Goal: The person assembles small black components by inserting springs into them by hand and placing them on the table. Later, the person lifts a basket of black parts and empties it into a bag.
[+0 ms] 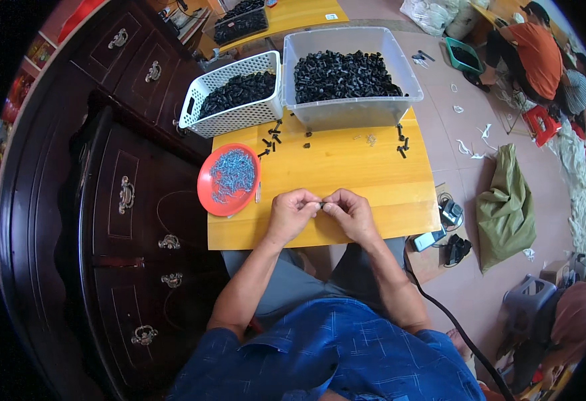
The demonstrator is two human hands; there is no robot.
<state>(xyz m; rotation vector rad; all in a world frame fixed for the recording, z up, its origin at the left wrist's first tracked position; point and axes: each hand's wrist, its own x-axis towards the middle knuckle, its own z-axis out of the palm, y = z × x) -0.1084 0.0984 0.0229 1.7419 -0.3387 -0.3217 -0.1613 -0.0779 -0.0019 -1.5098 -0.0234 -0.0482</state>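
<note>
My left hand (291, 213) and my right hand (350, 212) meet over the front part of the yellow wooden table (366, 180). Their thumbs and forefingers pinch a small black plastic part (322, 205) from both sides; the fingers cover most of it. Left of my hands, a red plate (204, 188) holds a pile of small silvery-blue metal pieces (233, 172), perhaps screws. Beyond my hands stand a clear plastic bin (346, 113) and a white perforated basket (239, 119), both heaped with black plastic parts. A few black parts (271, 140) lie loose by the basket.
More black pieces (402, 142) lie at the table's right edge. A dark wooden cabinet (116, 220) stands close on the left. On the right are an olive sack (506, 210), a black cable (450, 311), small devices (450, 212) and a person in orange (536, 57) by a green tub (463, 55).
</note>
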